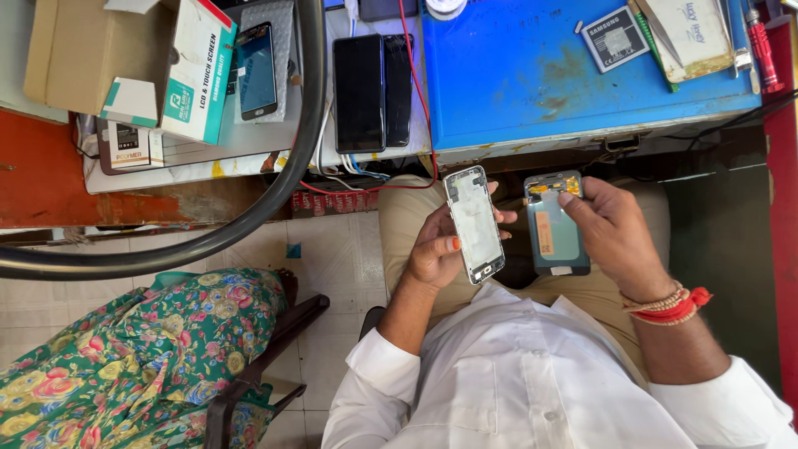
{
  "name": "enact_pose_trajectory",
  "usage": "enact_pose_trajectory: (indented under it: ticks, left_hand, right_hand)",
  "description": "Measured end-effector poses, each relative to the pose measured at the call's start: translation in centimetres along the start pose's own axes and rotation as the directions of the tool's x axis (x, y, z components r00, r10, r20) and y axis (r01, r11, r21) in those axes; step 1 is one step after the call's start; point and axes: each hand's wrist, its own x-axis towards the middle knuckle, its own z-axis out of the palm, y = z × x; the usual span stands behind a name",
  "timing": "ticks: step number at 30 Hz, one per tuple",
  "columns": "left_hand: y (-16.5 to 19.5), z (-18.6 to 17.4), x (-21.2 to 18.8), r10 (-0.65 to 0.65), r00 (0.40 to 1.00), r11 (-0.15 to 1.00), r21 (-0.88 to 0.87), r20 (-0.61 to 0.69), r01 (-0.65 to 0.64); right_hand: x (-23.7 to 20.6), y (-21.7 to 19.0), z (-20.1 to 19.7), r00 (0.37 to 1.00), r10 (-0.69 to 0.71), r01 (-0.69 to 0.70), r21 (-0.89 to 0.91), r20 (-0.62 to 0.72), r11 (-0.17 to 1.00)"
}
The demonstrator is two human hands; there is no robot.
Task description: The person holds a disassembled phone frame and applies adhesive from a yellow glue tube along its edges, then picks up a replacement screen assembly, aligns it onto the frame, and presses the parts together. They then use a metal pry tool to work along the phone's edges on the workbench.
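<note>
Left hand point(436, 249) curled around a white phone frame point(475, 224), thumb along its edge; right hand point(611, 229) pinching a blue-backed screen panel point(555, 224) above the lap.

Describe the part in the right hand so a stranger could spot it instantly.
Below the blue worktop, over the lap, two hands hold phone parts. The right hand grips the display panel: grey-blue back, orange sticker, unlike the white frame beside it.
</note>
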Motion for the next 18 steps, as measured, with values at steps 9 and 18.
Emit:
enact_pose_trajectory:
  ticks: [9, 18]
  left_hand:
    - [-2.0, -2.0, -1.6, -0.110, 0.991, 0.993, -0.050, -0.072, 0.106]
    - [-1.6, -3.1, -1.7, -0.102, 0.986, 0.987, 0.107, -0.134, 0.117]
  right_hand:
    - [-0.4, -2.1, 1.4, 0.994, -0.072, 0.030, -0.446, -0.077, 0.895]
    - [0.4, -2.8, 3.8, 0.958, -0.286, 0.216, -0.636, -0.008, 0.741]
